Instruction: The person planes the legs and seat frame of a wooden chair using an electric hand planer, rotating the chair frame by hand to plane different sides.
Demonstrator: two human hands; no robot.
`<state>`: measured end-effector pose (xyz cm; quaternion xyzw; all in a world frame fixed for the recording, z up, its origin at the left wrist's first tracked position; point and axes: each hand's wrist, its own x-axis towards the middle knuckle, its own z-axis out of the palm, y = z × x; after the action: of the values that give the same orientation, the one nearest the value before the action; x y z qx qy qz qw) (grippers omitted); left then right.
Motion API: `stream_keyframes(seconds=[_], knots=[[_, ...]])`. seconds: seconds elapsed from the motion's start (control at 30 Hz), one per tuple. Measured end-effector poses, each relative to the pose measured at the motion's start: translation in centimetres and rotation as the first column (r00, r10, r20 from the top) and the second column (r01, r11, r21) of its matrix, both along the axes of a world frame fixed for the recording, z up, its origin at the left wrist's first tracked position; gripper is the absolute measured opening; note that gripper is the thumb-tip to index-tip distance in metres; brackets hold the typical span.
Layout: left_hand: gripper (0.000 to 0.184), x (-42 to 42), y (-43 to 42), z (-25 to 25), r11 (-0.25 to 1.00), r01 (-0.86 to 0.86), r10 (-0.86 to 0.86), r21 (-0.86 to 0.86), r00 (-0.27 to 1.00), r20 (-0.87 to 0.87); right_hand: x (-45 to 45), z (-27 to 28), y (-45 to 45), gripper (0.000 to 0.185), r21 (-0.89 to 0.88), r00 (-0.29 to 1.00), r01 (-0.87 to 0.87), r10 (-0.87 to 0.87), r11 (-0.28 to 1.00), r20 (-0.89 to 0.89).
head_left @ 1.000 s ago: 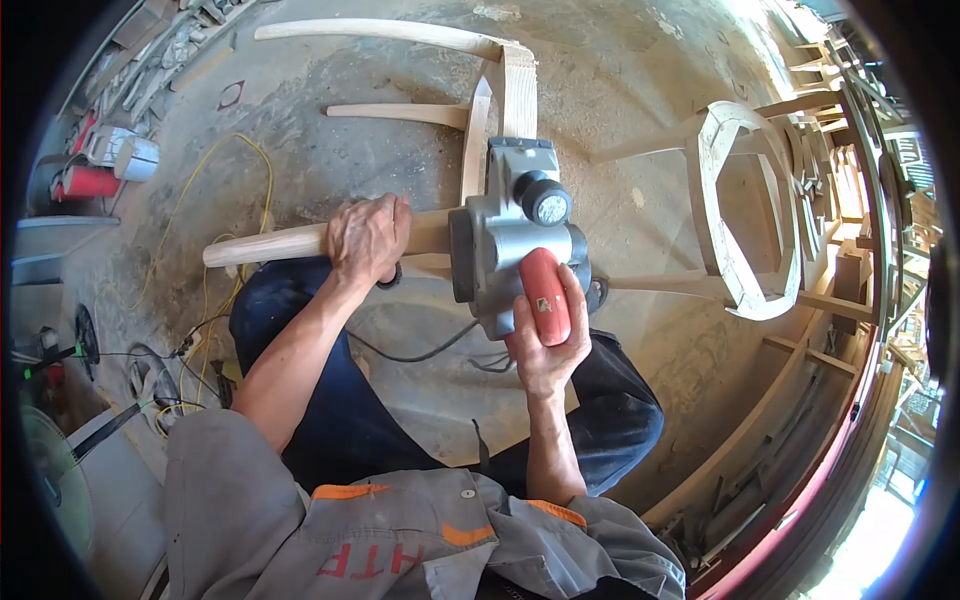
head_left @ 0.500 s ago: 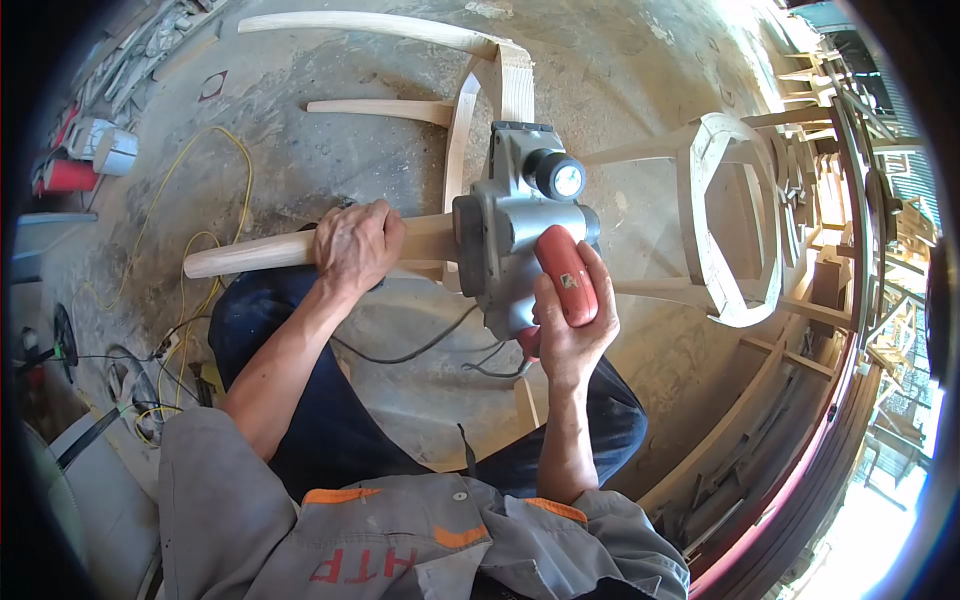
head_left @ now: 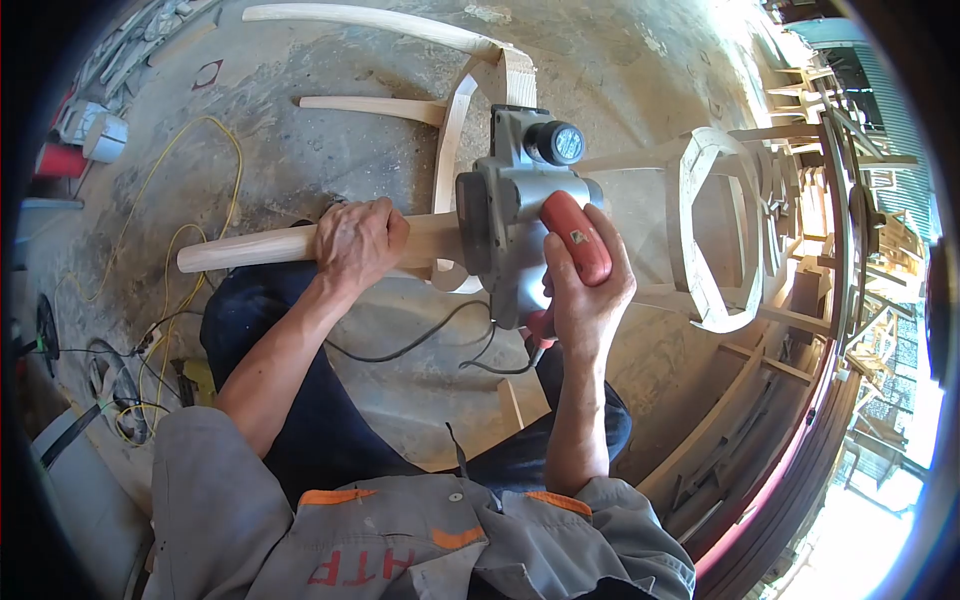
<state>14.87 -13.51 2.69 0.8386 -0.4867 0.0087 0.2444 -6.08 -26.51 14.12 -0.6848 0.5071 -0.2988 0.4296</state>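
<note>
My right hand (head_left: 595, 285) is wrapped round the red handle (head_left: 577, 240) of an electric hand planer (head_left: 515, 205), which has a grey metal body and a round black knob (head_left: 560, 143). The planer lies on a pale wooden furniture leg (head_left: 250, 248), covering its right part. Farther left along that leg, my left hand (head_left: 358, 243) is closed over it from above. Part of the attached wooden frame (head_left: 453, 140) shows beyond the planer; the planer's sole is hidden from view.
A many-sided wooden frame with legs (head_left: 690, 235) stands on the floor to the right. A black power cord (head_left: 400, 352) runs below the planer, and a yellow cord (head_left: 238, 165) loops at left. Stacked lumber (head_left: 760, 500) lines the right side. A red container (head_left: 60, 160) sits far left.
My right hand and the planer have moved slightly away from my body, and the handle has shifted a little right. My left hand stays on the leg. The view has turned slightly.
</note>
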Motion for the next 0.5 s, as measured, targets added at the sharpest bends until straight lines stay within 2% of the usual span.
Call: stream_keyframes(seconds=[0.27,0.5], knots=[[0.022,0.0,-0.1,-0.3,0.999,0.007,-0.007,-0.046,1.0,0.0,2.0,2.2,-1.6,0.047,0.048,0.999,-0.029,0.028,0.998,0.017],[0.021,-0.1,-0.1,-0.6,1.0,-0.012,0.012,-0.019,1.0,-0.015,3.2,2.8,-3.1,0.051,0.053,0.997,-0.072,0.072,0.996,0.009]])
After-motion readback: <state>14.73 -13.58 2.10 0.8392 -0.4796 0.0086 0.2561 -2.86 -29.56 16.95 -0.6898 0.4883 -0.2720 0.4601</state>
